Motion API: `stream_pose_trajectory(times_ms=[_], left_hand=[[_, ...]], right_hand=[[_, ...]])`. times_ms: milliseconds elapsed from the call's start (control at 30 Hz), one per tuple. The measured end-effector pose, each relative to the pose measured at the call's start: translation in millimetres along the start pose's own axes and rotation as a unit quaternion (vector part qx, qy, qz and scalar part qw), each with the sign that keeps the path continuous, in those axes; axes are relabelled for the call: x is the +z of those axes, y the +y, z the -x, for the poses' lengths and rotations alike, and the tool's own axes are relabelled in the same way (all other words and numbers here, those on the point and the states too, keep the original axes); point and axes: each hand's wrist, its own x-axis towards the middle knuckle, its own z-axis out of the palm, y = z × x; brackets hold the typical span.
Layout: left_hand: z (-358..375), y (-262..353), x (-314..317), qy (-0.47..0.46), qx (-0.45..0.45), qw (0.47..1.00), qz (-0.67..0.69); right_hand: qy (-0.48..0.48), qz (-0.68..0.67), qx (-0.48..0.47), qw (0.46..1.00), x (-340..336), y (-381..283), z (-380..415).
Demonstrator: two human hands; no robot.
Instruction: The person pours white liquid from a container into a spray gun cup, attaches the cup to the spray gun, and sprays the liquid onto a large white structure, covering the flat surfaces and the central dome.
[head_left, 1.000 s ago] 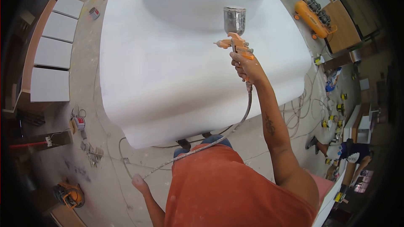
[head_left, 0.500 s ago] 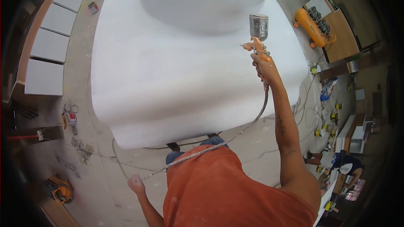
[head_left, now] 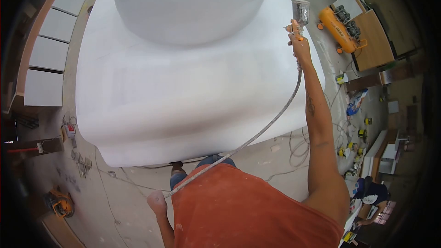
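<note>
My right hand [head_left: 299, 48] grips an orange spray gun [head_left: 295, 29] at the end of my outstretched arm. A clear, paint-smeared cup [head_left: 301, 12] sits upright on top of the gun. From the gun's handle a speckled hose [head_left: 268, 124] hangs and runs across my body. My left hand [head_left: 156, 200] is closed around that hose, low beside my orange shirt. In front of me lies a large white curved panel [head_left: 183, 78] with a rounded grey dome [head_left: 190, 9] at its far part. The spray gun is over the panel's right edge.
An orange air compressor [head_left: 337, 30] stands to the right. White boards [head_left: 43, 87] line the left side. Hoses and cables trail over the floor, with several cans [head_left: 342, 79] at the right. A person [head_left: 371, 190] works at the lower right. An orange machine [head_left: 60, 202] rests at lower left.
My right hand has carried the spray gun up and to the right, towards the panel's edge. The left hand, still on the hose, appears closer to my body. The view has shifted slightly.
</note>
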Motion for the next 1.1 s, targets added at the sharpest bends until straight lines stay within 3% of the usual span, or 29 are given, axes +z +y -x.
stream_pose_trajectory(times_ms=[133,267,367,433,467,533,667,733,833,933,1100], left_hand=[[14.6,24.6,25.7,-0.043,-0.011,0.999,-0.002],[14.2,39.7,33.9,-0.033,-0.035,0.999,-0.005],[15.6,44.8,50.6,-0.027,-0.007,0.999,-0.040],[20.7,33.5,51.1,0.029,0.105,0.988,-0.105],[23.2,32.2,48.1,0.029,0.105,0.988,-0.105],[27.7,33.9,45.8,0.010,0.015,0.996,-0.084],[37.8,19.3,36.6,0.079,0.069,0.979,-0.176],[40.2,27.3,30.0,0.108,-0.008,0.990,-0.093],[54.0,24.5,37.9,0.098,-0.087,0.988,-0.077],[60.4,23.1,52.7,0.157,-0.016,0.981,-0.117],[64.3,14.3,62.9,0.144,-0.057,0.984,-0.084]], right_hand=[[0.091,0.056,-0.059,0.993,6.7,35.8,-27.8],[0.068,0.035,-0.043,0.996,-6.5,35.8,-30.6],[-0.007,0.015,0.032,0.999,-29.4,32.7,-30.7],[-0.065,-0.095,0.063,0.991,-39.1,25.3,-8.5],[-0.091,-0.105,0.069,0.988,-42.8,19.1,6.9],[-0.155,-0.145,0.069,0.975,-43.3,30.6,18.5],[-0.262,-0.225,0.065,0.936,-37.3,9.9,71.4],[-0.292,-0.247,0.062,0.922,-32.0,-4.8,92.6],[-0.350,-0.290,0.038,0.890,-37.7,3.0,95.8],[-0.348,-0.266,0.065,0.897,-43.2,21.7,89.0],[-0.279,-0.269,0.106,0.916,-42.5,65.3,68.7]])
